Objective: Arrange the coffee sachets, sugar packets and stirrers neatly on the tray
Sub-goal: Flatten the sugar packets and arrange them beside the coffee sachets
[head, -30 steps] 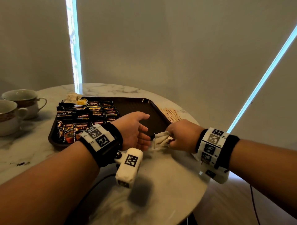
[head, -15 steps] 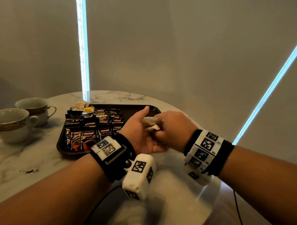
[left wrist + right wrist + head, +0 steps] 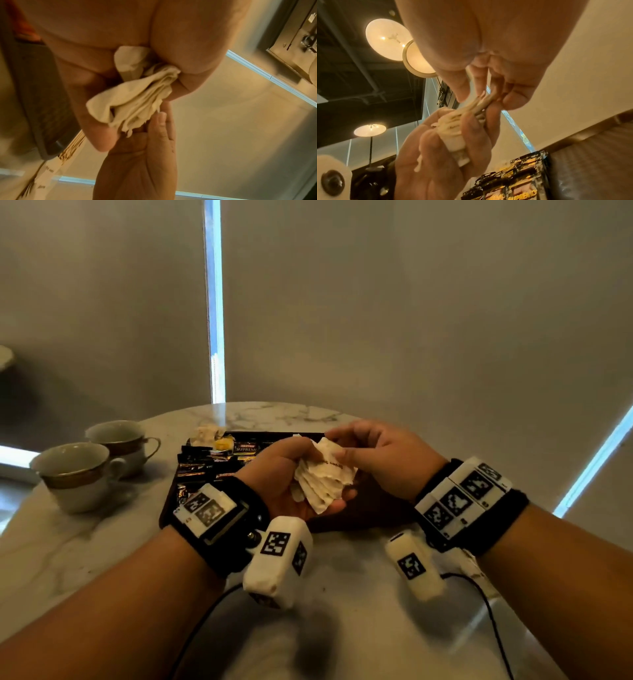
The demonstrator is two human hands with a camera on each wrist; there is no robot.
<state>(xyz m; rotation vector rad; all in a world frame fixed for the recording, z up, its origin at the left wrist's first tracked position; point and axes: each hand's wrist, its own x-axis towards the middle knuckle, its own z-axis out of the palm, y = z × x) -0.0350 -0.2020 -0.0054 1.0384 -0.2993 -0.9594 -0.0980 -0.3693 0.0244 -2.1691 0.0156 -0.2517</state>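
Marble worktop (image 3: 85, 542) carries tray (image 3: 359, 518) near its far edge; sugar packets (image 3: 322, 481) held above tray, left hand (image 3: 287, 474) fingers curled round them; right hand (image 3: 380, 453) fingers pinching top packet.

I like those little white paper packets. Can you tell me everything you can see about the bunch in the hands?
The sugar packets are a fanned bunch of thin, cream-white paper sachets, crinkled, with ragged edges and faint print on one. They are held up above the dark tray, not lying on it. The left hand grips the bunch in its palm, and the right hand pinches the top packets between thumb and fingers.
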